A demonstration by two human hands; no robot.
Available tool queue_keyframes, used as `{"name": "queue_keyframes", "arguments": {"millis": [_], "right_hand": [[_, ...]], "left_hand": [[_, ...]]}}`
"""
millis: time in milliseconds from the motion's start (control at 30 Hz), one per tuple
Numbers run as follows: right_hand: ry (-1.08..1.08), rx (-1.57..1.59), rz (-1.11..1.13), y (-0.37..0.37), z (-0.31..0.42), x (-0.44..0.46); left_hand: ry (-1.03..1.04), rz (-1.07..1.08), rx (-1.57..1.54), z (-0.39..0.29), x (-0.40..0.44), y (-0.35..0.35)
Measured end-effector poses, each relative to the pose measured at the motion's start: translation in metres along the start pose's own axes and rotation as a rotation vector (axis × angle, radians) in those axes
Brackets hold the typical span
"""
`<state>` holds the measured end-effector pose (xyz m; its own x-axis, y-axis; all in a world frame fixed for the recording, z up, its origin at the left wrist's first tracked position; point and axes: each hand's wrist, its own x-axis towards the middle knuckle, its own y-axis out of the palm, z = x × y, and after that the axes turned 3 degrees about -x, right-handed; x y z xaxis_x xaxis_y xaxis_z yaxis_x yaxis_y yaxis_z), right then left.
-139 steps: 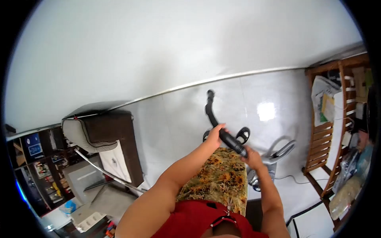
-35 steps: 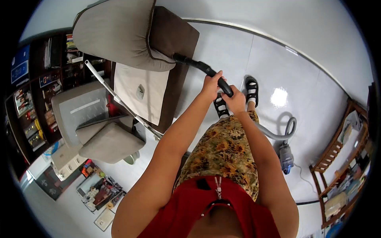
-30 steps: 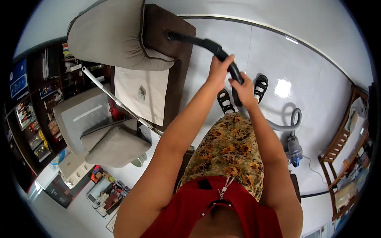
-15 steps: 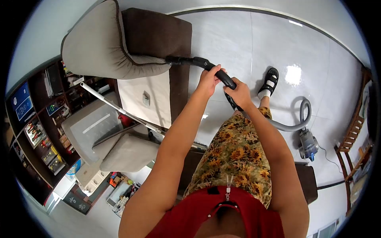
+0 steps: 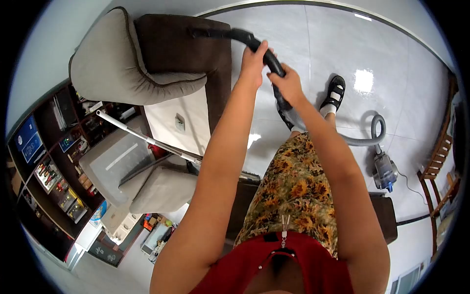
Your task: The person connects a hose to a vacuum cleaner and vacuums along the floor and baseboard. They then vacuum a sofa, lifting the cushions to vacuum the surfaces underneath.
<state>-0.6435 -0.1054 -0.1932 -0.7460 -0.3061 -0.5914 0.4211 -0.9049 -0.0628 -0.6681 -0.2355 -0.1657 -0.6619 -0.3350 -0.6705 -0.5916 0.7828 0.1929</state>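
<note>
A black vacuum handle (image 5: 242, 36) runs from the dark brown sofa arm down to a grey hose (image 5: 360, 142). My left hand (image 5: 253, 63) is wrapped round its upper part, and my right hand (image 5: 289, 85) grips it lower down, by the hose end. The black nozzle tip lies over the top of the brown sofa arm (image 5: 166, 46), right of a grey cushion (image 5: 105, 61). On the floor at the right stands the vacuum body (image 5: 385, 171), joined to the hose.
A white pole (image 5: 139, 133) slants across the left, past a white cloth (image 5: 171, 115) on the sofa and a grey chair (image 5: 161, 188). Dark shelves (image 5: 54, 147) fill the far left. My sandalled foot (image 5: 334, 93) is on the tiles. A wooden rack (image 5: 435, 161) stands right.
Since half a second ago, the nozzle has moved up from the cushion's edge onto the sofa arm's top. Both hands have risen with the handle. Earlier, the nozzle was near the wall's foot.
</note>
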Motion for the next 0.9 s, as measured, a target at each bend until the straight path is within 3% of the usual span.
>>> {"name": "queue_keyframes", "arguments": {"millis": [200,367,500,667,900], "right_hand": [[0.07,-0.441,0.044,-0.002,-0.053,-0.034],[0.071,-0.297,-0.077,-0.013,-0.04,-0.012],[0.004,-0.231,-0.157,-0.008,-0.025,0.043],[0.176,0.115,0.026,0.017,-0.062,0.067],[0.2,-0.38,0.122,0.032,-0.122,0.024]], "left_hand": [[-0.324,-0.157,-0.223,0.085,-0.018,-0.056],[-0.137,0.029,0.072,0.068,-0.004,-0.029],[0.005,0.117,0.058,0.06,0.021,-0.01],[-0.052,-0.046,0.03,0.088,0.028,-0.043],[-0.211,-0.056,0.007,0.154,-0.012,-0.084]]}}
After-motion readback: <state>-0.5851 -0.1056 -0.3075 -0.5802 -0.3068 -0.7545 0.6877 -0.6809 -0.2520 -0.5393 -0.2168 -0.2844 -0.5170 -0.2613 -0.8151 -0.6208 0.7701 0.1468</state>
